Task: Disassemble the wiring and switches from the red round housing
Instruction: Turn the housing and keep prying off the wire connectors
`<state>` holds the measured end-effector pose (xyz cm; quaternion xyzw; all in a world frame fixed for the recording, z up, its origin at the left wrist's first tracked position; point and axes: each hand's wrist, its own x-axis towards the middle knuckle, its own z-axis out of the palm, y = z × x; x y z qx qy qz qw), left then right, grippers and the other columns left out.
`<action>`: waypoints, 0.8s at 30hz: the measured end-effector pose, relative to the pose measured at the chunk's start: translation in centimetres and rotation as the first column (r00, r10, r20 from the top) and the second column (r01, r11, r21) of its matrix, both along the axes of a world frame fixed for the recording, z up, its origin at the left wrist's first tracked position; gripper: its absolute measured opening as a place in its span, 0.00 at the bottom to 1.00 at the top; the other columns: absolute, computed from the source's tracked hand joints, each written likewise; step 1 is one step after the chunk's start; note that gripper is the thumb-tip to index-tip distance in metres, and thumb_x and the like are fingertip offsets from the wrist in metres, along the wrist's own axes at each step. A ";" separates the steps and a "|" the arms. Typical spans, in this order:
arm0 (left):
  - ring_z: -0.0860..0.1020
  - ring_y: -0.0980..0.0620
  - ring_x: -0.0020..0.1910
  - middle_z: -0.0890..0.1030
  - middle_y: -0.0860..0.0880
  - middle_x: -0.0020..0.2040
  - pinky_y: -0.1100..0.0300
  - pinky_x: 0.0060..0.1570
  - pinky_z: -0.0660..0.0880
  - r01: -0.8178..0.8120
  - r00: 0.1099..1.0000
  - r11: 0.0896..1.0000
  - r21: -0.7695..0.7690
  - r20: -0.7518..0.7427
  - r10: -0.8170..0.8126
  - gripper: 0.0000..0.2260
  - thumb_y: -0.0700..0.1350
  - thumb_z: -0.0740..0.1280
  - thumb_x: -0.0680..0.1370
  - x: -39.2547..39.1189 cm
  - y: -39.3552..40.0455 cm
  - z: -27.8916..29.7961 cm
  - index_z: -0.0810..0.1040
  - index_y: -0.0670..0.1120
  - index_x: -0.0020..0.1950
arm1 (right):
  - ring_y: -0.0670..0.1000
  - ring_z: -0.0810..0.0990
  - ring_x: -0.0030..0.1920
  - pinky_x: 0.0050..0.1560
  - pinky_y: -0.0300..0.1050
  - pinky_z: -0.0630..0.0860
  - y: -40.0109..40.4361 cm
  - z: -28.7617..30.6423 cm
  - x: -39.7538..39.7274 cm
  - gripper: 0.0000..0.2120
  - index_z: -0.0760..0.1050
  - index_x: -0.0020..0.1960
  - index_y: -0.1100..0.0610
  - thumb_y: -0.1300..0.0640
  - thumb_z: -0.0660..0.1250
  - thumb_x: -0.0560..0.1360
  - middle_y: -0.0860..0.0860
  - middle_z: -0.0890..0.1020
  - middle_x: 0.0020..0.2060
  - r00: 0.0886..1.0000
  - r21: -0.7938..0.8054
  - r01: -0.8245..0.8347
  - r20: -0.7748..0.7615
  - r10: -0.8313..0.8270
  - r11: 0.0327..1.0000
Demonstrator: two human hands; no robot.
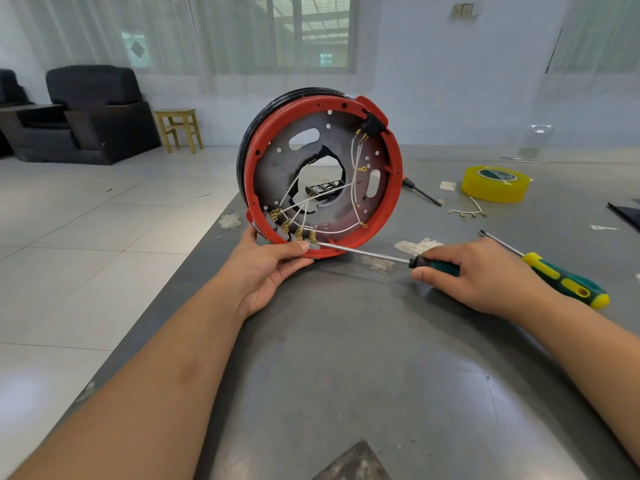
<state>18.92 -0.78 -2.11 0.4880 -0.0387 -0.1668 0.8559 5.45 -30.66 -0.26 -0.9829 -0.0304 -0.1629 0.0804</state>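
The red round housing [320, 174] stands on edge at the far left of the grey counter [381, 358]. The left hand [266, 271] grips its rim at 6 o'clock, thumb over the edge. The right hand [481, 275] curls its fingers [420, 273] round a screwdriver [367, 253], whose tip touches the brass terminals [298, 232] at 7 o'clock, where white wires [353, 181] meet. A second screwdriver [557, 278] lies just beyond the right hand.

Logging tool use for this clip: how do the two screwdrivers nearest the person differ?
The screwdriver in use is gripped by the right hand, its tip at the brass terminals of the red housing; the spare screwdriver lies untouched on the table. The spare's green-yellow handle shows fully; the other's is mostly hidden. Both have steel shafts.
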 end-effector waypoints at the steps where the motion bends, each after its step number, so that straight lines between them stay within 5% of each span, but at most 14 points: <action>1: 0.87 0.35 0.51 0.87 0.37 0.56 0.49 0.43 0.86 -0.004 1.000 1.000 0.004 0.003 0.004 0.38 0.23 0.74 0.70 0.0 0.0 0.0 0.69 0.50 0.73 | 0.44 0.80 0.38 0.39 0.46 0.81 -0.1 -0.2 0.0 0.36 0.80 0.63 0.41 0.21 0.49 0.70 0.39 0.84 0.40 1.000 -0.017 -0.003 0.013 0.004 1.000; 5: 0.87 0.35 0.51 0.88 0.38 0.53 0.48 0.44 0.86 -0.021 1.000 1.000 0.017 0.011 0.021 0.38 0.23 0.74 0.70 -0.2 -0.2 0.1 0.69 0.50 0.74 | 0.50 0.83 0.46 0.43 0.50 0.82 -0.2 -0.5 0.1 0.34 0.79 0.63 0.39 0.23 0.48 0.72 0.43 0.86 0.50 0.997 -0.114 -0.001 0.077 0.009 0.993; 15: 0.88 0.37 0.49 0.83 0.37 0.62 0.50 0.42 0.85 -0.064 0.998 0.997 0.042 0.008 0.064 0.37 0.23 0.73 0.72 -0.6 -0.3 0.4 0.68 0.49 0.74 | 0.50 0.82 0.45 0.35 0.47 0.79 0.2 -0.6 -0.2 0.31 0.78 0.64 0.40 0.26 0.48 0.75 0.41 0.85 0.49 0.987 -0.242 0.011 0.160 0.028 0.970; 24: 0.88 0.39 0.50 0.86 0.39 0.59 0.49 0.44 0.86 -0.061 0.998 0.994 0.087 0.040 0.058 0.33 0.23 0.73 0.73 -0.6 -0.5 0.4 0.71 0.47 0.72 | 0.51 0.81 0.36 0.26 0.35 0.61 0.1 -0.3 -0.3 0.30 0.82 0.61 0.46 0.30 0.51 0.76 0.44 0.84 0.42 0.969 -0.331 0.009 0.235 0.073 0.943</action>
